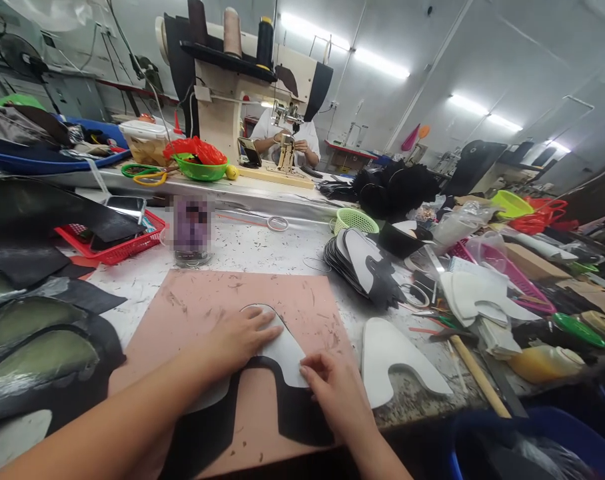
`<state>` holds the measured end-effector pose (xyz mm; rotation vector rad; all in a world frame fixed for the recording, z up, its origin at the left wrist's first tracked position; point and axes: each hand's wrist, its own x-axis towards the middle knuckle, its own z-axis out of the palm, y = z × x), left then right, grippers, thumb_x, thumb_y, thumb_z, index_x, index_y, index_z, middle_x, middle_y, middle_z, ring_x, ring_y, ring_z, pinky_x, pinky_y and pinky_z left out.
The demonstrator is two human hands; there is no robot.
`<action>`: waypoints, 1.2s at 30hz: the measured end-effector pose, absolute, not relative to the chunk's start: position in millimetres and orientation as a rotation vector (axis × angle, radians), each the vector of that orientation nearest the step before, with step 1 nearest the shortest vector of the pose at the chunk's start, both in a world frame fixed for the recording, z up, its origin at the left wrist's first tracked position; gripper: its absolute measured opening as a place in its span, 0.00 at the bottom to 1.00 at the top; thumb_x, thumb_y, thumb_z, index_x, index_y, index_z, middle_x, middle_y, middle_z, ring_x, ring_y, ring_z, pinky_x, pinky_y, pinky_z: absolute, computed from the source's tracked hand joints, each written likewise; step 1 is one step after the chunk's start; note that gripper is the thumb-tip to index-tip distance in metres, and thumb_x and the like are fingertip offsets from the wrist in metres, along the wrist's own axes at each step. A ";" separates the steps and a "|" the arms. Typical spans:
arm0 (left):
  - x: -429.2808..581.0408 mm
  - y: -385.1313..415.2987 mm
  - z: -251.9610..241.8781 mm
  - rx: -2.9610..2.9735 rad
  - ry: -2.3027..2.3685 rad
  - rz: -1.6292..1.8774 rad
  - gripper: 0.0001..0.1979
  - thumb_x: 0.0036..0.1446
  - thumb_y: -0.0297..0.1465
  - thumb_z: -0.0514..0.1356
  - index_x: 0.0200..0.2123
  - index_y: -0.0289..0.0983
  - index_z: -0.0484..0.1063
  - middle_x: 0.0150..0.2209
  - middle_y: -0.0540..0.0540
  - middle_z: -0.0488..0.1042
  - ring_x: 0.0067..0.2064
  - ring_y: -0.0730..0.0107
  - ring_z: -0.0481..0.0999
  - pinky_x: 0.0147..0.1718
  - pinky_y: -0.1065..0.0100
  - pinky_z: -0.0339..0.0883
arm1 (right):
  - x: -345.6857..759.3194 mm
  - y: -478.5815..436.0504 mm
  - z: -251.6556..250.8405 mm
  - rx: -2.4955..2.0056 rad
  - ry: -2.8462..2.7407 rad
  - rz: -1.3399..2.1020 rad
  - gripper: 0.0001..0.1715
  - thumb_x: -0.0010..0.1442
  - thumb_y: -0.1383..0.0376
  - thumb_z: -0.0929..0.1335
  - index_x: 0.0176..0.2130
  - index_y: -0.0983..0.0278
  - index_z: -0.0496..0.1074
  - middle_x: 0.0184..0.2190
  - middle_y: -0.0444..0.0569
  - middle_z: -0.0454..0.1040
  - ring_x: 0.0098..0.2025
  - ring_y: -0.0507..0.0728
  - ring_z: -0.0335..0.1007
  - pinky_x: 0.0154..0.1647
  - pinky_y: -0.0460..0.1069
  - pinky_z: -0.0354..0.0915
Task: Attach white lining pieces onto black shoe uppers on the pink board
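Observation:
A white curved lining piece lies on top of a black arch-shaped piece, which looks like a shoe upper. Both rest on a pink work mat. Flat across the upper part of the white piece is my left hand, its fingers stretched out and a little apart. At the right edge of the white piece, my right hand has thumb and forefinger pinched on the rim. My left forearm hides part of both pieces. Just right of the mat lie similar white pieces.
Stacked black-and-white pieces sit beyond the mat, near a light green basket. A hammer and a glue bottle lie right. Glossy black pieces cover the left. Behind stands a sewing machine, with a person beyond it.

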<state>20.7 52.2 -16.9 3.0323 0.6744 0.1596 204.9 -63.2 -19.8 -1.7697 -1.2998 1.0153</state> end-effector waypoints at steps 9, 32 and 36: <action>27.2 47.6 -16.0 3.142 0.536 -0.033 0.31 0.46 0.19 0.54 0.54 0.46 0.61 0.57 0.43 0.60 0.52 0.54 0.64 0.50 0.56 0.55 | 204.4 -71.9 -11.5 -1.898 -1.578 0.674 0.07 0.53 0.68 0.63 0.27 0.63 0.70 0.24 0.47 0.73 0.29 0.55 0.69 0.31 0.49 0.65; -8.6 79.9 -24.3 2.822 0.571 0.108 0.34 0.51 0.47 0.54 0.56 0.31 0.57 0.59 0.36 0.56 0.60 0.57 0.53 0.58 0.60 0.43 | 154.8 15.2 -9.9 -1.297 -1.668 0.666 0.15 0.51 0.73 0.56 0.38 0.64 0.64 0.38 0.50 0.70 0.42 0.53 0.67 0.43 0.49 0.64; -14.2 65.8 -23.7 2.931 0.819 0.148 0.41 0.48 0.52 0.53 0.55 0.26 0.57 0.60 0.30 0.51 0.61 0.52 0.48 0.58 0.55 0.40 | 141.8 29.6 -37.5 -1.264 -1.729 0.650 0.20 0.50 0.76 0.55 0.41 0.65 0.63 0.40 0.52 0.70 0.44 0.53 0.66 0.48 0.50 0.62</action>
